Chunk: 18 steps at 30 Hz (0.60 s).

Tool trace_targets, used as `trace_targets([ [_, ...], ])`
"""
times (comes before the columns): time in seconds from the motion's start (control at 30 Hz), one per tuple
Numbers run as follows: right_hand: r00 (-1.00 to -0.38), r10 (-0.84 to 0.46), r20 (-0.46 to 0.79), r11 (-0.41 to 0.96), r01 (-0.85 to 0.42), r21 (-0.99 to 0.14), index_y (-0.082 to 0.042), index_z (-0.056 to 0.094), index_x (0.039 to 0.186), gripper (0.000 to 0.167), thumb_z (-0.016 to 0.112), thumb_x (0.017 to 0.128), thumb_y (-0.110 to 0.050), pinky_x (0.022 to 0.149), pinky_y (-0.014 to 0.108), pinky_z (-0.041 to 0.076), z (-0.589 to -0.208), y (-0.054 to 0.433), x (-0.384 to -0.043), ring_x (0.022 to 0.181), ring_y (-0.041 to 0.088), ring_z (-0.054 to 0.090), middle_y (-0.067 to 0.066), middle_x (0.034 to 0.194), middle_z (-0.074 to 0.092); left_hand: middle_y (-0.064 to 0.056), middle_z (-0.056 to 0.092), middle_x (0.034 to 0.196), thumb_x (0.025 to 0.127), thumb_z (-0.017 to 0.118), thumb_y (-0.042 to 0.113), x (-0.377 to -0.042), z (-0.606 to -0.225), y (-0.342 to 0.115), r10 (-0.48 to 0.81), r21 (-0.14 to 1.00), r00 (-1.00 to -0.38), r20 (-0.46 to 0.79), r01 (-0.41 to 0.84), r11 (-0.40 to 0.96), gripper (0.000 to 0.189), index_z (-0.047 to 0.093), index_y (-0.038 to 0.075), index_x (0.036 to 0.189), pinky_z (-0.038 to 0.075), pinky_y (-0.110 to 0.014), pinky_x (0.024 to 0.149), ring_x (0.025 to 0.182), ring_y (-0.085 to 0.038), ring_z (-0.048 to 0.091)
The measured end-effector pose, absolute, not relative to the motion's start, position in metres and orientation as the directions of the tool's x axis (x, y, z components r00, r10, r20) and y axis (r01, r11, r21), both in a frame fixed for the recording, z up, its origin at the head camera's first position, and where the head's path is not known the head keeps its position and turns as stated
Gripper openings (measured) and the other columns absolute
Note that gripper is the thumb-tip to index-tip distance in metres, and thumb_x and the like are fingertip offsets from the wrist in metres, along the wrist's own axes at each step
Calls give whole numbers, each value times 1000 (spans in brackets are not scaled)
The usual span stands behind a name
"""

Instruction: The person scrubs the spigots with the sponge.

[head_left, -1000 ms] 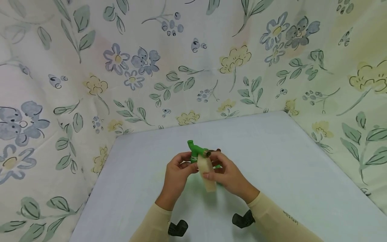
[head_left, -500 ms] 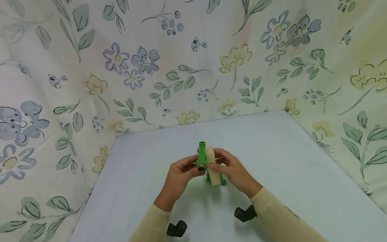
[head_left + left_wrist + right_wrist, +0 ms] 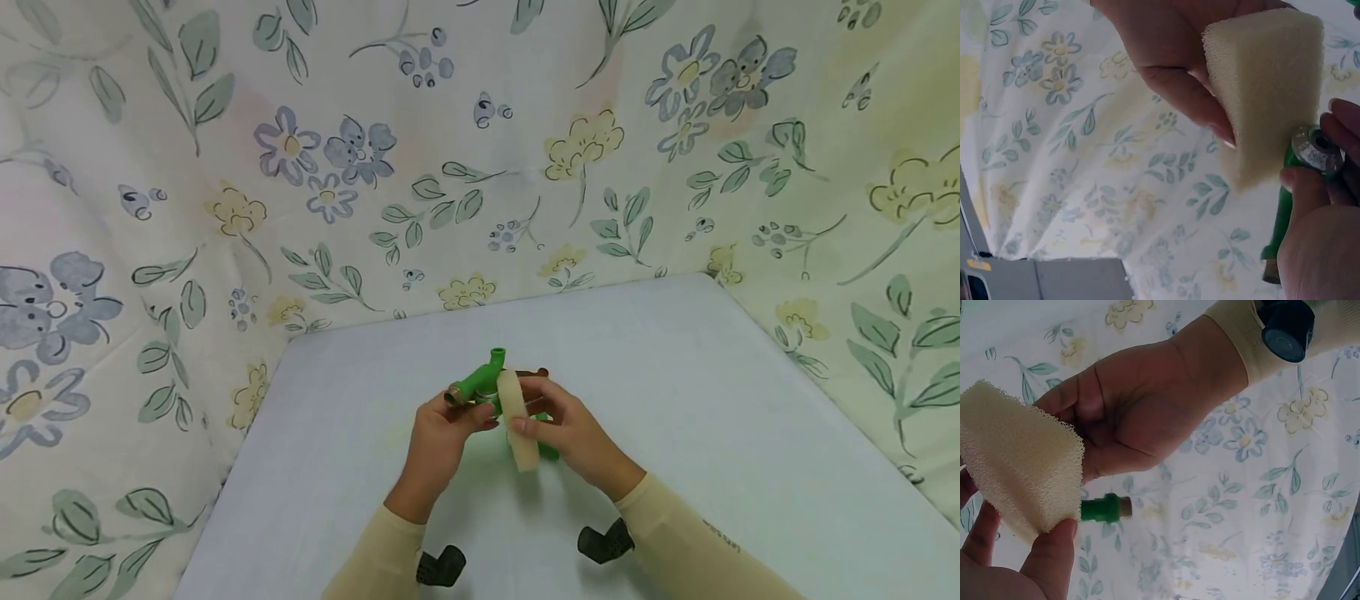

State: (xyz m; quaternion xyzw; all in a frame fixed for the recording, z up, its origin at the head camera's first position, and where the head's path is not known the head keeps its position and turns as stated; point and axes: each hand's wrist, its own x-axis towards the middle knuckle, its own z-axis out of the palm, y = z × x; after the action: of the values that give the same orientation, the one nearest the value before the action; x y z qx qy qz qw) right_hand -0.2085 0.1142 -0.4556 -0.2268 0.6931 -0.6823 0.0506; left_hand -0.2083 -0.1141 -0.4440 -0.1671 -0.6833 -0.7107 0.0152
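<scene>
Over the white bench (image 3: 337, 417), my right hand (image 3: 573, 429) pinches a cream, block-shaped sponge (image 3: 511, 398) right by the green, pipe-shaped tap (image 3: 474, 384) my left hand (image 3: 441, 435) grips. Its brassy end (image 3: 453, 396) has swung left, so maybe a new side faces the sponge.

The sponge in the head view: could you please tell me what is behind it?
A green piece and a brown tip show beyond the sponge, to its right. The sponge and right hand hide the rest.

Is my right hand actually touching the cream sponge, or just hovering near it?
Touching. The head view shows it: the fingers of the right hand pinch the cream sponge, with no gap between.
</scene>
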Motion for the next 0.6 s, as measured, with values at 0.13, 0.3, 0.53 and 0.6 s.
trace_targets([
  [0.13,-881,-387,271,-21,-286,-958,-25,60,153,51,77,104,-21,98,53,55,-452,113,-204,122,37,58,11,135,63,-20,71,126,108,71,9,-210,-447,-116,187,966,-949,255,240,-97,37,63,-4,141,64,-46,92,105,-33,76],
  [0.3,-866,-396,306,-55,-310,-949,-20,60,151,53,79,102,-17,101,52,55,-449,110,-200,124,37,57,11,135,63,-18,67,136,111,67,14,-209,-445,-116,205,965,-945,256,237,-114,40,63,-2,147,62,-44,96,112,-35,75],
  [0.53,-838,-423,344,-79,-344,-936,-20,59,153,54,78,103,-15,100,53,56,-449,103,-196,123,38,58,11,136,63,-12,69,125,106,76,13,-208,-445,-112,110,964,-958,266,266,-13,33,74,5,138,61,-39,98,117,-31,68],
  [0.6,-839,-410,358,-80,-358,-930,-19,59,152,52,77,103,-15,100,52,56,-450,102,-197,123,36,58,9,137,62,-11,73,117,103,79,12,-208,-445,-110,31,970,-970,240,241,30,32,72,3,132,60,-35,96,111,-28,68],
])
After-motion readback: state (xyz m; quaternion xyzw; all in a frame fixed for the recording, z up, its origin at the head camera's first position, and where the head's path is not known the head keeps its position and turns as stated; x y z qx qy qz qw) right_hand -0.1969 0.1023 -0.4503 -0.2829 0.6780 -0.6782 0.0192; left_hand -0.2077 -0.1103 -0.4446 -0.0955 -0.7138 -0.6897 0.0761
